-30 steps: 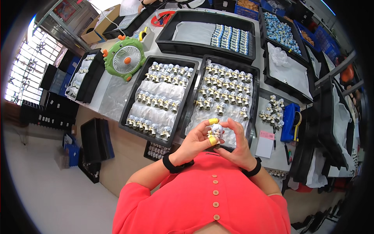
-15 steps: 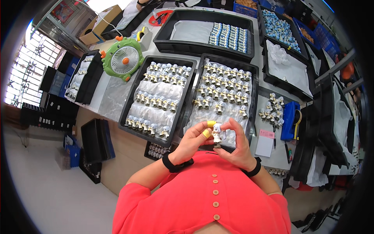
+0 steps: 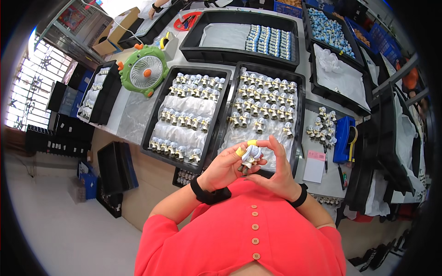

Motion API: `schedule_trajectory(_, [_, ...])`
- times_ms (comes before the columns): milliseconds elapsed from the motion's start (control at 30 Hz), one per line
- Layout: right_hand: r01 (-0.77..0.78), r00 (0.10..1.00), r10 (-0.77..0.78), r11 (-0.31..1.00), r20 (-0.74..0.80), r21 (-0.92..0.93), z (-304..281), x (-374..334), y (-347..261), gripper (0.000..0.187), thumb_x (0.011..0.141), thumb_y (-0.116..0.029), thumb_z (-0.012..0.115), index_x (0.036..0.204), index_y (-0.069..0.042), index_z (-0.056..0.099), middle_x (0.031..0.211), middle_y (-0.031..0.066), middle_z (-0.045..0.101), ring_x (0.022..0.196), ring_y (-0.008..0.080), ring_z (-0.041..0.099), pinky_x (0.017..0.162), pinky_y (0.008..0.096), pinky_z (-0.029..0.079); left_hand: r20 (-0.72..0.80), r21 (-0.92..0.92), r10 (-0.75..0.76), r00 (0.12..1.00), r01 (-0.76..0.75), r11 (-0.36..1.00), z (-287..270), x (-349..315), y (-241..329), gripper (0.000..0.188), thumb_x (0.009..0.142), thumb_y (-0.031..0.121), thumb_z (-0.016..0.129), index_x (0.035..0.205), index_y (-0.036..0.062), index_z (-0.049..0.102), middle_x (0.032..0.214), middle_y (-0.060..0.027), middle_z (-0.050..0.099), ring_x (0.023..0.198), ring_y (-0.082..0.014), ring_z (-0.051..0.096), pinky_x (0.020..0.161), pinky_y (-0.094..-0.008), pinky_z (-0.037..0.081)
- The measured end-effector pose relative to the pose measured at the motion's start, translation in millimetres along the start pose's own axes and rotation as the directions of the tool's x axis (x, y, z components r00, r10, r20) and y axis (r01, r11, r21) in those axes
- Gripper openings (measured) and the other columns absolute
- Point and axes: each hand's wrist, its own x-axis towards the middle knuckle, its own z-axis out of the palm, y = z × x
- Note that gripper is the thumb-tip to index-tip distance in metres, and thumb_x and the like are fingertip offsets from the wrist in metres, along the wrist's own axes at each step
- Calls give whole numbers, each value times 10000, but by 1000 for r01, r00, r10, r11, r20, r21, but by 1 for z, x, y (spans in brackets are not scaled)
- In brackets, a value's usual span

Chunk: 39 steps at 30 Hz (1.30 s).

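Observation:
A small figurine (image 3: 251, 155) with pale blue-white hair, a white and gold body and dark feet is held in front of my chest. My left hand (image 3: 222, 168) is closed on it from the left, with yellow tape on its fingertips. My right hand (image 3: 282, 177) curves around the other side, its index finger by the head and its thumb by the feet. Just beyond is a black tray (image 3: 300, 108) holding rows of similar figurines on white lining. A second such tray (image 3: 149, 131) lies to its left, also with rows of figurines.
A green animal-shaped fan (image 3: 145, 71) stands at the left. Behind is a black tray (image 3: 193, 53) of blue-and-white pieces. To the right are loose figurines (image 3: 322, 126), a paper pad (image 3: 314, 168) and a blue tape dispenser (image 3: 343, 140). Another person's hand (image 3: 155, 10) shows at the top.
The figurine has turned and tilted in my fingers, its head swinging toward me and its feet leftward. Another person's hand has come further into view at the top.

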Motion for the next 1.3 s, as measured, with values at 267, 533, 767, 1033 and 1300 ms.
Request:
schedule_trajectory(267, [-82,996,83,992,-9,92,4,-6,4,1009,613,-100,819,1424,-66,219,1170,127,522,1094,265,499,961,397,377,6,-54,8,1000,-7,999,-2,-1,-2,456,978,274,395,1356,29,324,1220,-144,515,1145,-302,520,928,-368,468])
schedule_trajectory(533, [-126,992,125,988,22,84,1,-6,3,981,627,-109,810,1419,-70,232,1186,120,522,1118,266,495,982,398,366,-79,29,22,997,-19,999,9,0,1,437,992,341,353,1331,67,372,1181,-91,534,1084,-209,551,858,-331,477])
schedule_trajectory(767, [-150,988,148,986,39,68,2,-7,5,956,637,-137,810,1411,-64,254,1197,123,524,1128,266,493,985,393,365,-27,-20,24,999,-24,1000,-2,1,-1,422,987,290,375,1333,50,349,1225,-134,501,1157,-303,507,915,-355,473])
schedule_trajectory(1033, [-168,985,165,983,46,75,1,-9,7,908,653,-148,798,1399,-63,288,1190,124,527,1121,266,498,971,386,374,-65,15,-9,998,10,1000,-1,2,-2,406,997,334,339,1310,79,384,1136,-127,568,950,-183,592,808,-326,489])
schedule_trajectory(1300, [-187,982,185,982,37,40,-1,-8,1,828,677,-159,778,1372,-59,340,1191,120,532,1111,249,505,965,372,375,-107,31,47,993,-44,999,-10,-6,3,436,955,270,476,1314,39,387,1066,-92,562,918,-188,588,774,-281,504])
